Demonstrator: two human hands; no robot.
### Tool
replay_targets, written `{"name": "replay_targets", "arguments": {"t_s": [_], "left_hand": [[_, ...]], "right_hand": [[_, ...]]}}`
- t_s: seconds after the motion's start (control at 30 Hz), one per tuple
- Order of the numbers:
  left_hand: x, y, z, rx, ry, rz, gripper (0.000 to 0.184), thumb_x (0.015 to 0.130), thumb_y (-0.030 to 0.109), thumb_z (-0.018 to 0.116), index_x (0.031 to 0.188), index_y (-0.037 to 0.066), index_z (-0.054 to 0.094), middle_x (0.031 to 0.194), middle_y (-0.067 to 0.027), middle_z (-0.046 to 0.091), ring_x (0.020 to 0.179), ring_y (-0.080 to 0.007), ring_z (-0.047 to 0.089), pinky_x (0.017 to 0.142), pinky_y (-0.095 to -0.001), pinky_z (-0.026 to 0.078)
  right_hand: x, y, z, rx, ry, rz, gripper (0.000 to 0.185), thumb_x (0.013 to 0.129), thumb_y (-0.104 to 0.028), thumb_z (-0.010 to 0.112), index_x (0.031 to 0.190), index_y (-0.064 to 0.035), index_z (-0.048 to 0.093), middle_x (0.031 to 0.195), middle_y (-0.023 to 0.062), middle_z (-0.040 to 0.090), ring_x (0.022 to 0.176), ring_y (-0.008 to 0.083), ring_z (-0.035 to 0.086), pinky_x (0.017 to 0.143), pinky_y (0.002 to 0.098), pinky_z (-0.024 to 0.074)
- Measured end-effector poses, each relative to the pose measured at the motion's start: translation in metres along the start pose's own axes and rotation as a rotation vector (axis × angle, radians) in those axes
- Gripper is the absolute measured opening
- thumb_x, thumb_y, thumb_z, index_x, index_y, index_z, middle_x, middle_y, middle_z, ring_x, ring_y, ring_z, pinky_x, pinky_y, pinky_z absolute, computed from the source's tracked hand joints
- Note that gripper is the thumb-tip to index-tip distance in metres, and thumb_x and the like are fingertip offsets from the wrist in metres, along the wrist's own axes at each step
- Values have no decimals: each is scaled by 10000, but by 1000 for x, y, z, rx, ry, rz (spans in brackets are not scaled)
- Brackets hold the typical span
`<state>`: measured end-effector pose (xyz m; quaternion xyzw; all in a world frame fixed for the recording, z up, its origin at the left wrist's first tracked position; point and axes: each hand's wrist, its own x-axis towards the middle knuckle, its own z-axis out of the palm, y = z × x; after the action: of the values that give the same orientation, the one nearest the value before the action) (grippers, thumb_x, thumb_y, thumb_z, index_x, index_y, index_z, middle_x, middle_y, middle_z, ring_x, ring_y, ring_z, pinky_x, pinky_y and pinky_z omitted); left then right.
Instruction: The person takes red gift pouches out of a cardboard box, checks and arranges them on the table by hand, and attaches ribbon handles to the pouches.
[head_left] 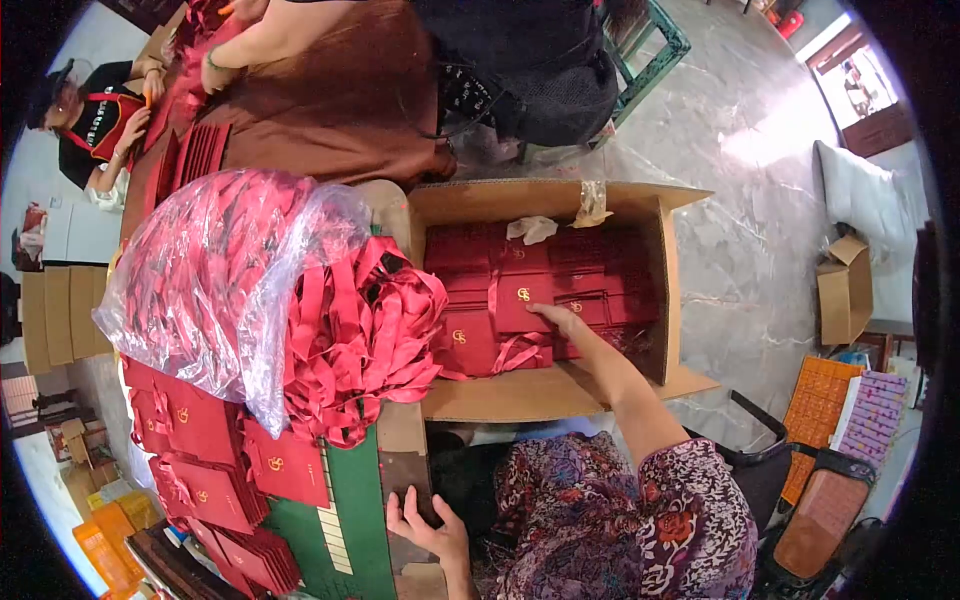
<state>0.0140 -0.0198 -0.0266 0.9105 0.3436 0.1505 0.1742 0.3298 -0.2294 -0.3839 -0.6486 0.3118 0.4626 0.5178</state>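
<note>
My right hand (556,317) reaches into a cardboard box (500,397) and is closed on a dark red bag (520,290) with a gold emblem, thumb on top, other fingers mostly hidden. More red bags (466,342) and a red ribbon (520,352) lie around it. My left hand (425,525) rests with fingers apart on the brown edge of the green-topped table (350,540), holding nothing. Left of the box, red ribbons (360,340) spill from a clear plastic bag (240,260). Stacked red bags (205,490) lie below it.
Across a brown-covered table (330,100), a person (95,125) handles red material, and another person's arm reaches in. Someone in dark clothes (530,60) is beyond the box. A chair (820,510) stands at the lower right, an open carton (845,290) farther back.
</note>
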Motion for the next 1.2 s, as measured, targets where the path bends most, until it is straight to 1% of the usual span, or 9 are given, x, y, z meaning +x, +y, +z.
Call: {"name": "replay_targets", "arguments": {"t_s": [0.07,0.17,0.27,0.5,0.57,0.7,0.77,1.1,1.2], "left_hand": [[1,2,0,-4,4,3,356,842,129,650,1164,-5,576,1285,-231,434,1180,-390,429,1018,-492,342],[2,3,0,-8,12,10,350,852,143,649,1161,-5,578,1278,-229,438,1173,-388,434,1012,-494,347],[2,0,1,10,14,19,346,855,150,650,1158,-3,581,1272,-227,442,1166,-387,440,1008,-495,351],[2,0,0,24,15,29,350,855,159,654,1161,4,584,1260,-224,448,1157,-384,447,1005,-492,355],[2,0,0,35,14,34,351,856,162,653,1162,3,583,1259,-224,449,1156,-384,449,1004,-491,356],[1,-1,1,44,13,38,354,860,167,652,1164,-1,581,1260,-226,448,1155,-385,453,1002,-491,360],[1,-1,2,30,19,27,354,861,171,652,1162,-1,581,1261,-226,448,1154,-385,453,1001,-492,361],[2,0,2,30,23,15,352,857,181,654,1153,2,588,1257,-223,456,1158,-380,448,1007,-499,348],[1,1,2,32,17,8,346,859,177,648,1151,2,589,1259,-222,457,1156,-377,448,1007,-494,349]], "right_hand": [[8,6,0,7,-18,-3,620,711,-390,786,1223,-96,594,1185,79,626,1074,211,567,918,334,439],[-21,-12,4,170,-83,-19,591,689,-350,811,1155,-44,618,1102,77,653,1006,220,599,849,350,486],[-21,-20,3,97,-49,41,595,677,-305,821,1172,-46,615,1094,97,661,960,238,627,856,378,509],[-39,-27,0,148,-171,-41,724,643,-361,845,1211,-4,573,1196,116,617,1062,239,589,933,373,463],[-6,-11,-4,94,-152,17,588,693,-369,818,1141,-42,625,1084,82,658,967,209,611,847,341,504],[-13,-15,-4,58,-86,-4,571,700,-352,819,1144,-50,625,1085,77,663,976,198,614,853,332,505],[-3,-10,-7,69,-244,-9,819,637,-435,840,1260,-2,531,1240,129,588,1130,240,546,973,363,430],[21,2,-1,166,-239,105,782,667,-354,838,1279,3,507,1232,129,592,1107,248,565,957,361,454],[12,3,3,203,-242,-28,799,657,-333,850,1276,27,495,1232,142,588,1080,244,586,933,356,479]]}}
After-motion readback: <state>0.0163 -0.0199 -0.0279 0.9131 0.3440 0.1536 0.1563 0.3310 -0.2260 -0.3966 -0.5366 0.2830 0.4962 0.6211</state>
